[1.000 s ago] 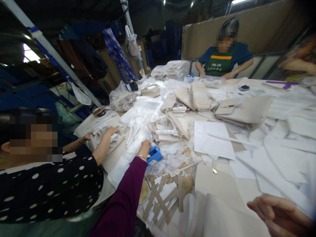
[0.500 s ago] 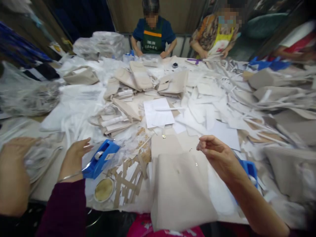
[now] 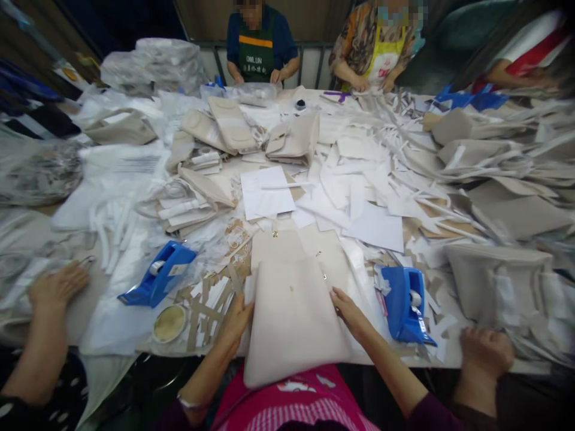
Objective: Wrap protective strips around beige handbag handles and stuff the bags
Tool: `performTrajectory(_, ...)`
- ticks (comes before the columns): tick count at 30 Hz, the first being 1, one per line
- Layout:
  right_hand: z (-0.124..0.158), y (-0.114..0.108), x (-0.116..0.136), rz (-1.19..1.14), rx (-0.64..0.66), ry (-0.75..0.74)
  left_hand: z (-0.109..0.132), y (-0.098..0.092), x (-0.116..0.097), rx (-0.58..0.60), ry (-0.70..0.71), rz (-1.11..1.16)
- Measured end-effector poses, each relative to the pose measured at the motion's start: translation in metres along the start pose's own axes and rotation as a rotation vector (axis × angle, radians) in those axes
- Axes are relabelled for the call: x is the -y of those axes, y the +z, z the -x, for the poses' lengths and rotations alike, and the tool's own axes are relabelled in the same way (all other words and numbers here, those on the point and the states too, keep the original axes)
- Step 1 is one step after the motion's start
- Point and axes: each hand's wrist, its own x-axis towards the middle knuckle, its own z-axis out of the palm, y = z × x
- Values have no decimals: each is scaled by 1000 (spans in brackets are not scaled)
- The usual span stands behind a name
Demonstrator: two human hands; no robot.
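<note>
A pale beige handbag [image 3: 296, 317] lies in front of me, its near end hanging over the table edge toward my lap. Its flap, with a small gold clasp [image 3: 275, 234], points away from me. At the bag's left edge, my left hand [image 3: 238, 320] is closed on the side, partly hidden by it. My right hand [image 3: 350, 311] pinches the right edge, thumb and fingers together near a small metal fitting [image 3: 324, 276]. Left of my left hand are cut strips [image 3: 211, 311] of beige and white material.
Blue tape dispensers stand at left [image 3: 159, 275] and right [image 3: 404, 305], with a round tin [image 3: 169, 323] near the left one. Co-workers' hands rest at far left [image 3: 58, 284] and right [image 3: 487, 353]. More bags [image 3: 296, 140] and white paper [image 3: 267, 191] cover the table; two people work opposite.
My left hand has come from over the left tape dispenser to the bag's left edge. My right hand has lowered onto its right edge. A co-worker's fist now shows at right.
</note>
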Motion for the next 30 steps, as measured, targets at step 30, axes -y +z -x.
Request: performTrajectory(30, -38, -19, 52, 214, -144, -114, -15, 65, -80, -12, 73, 151)
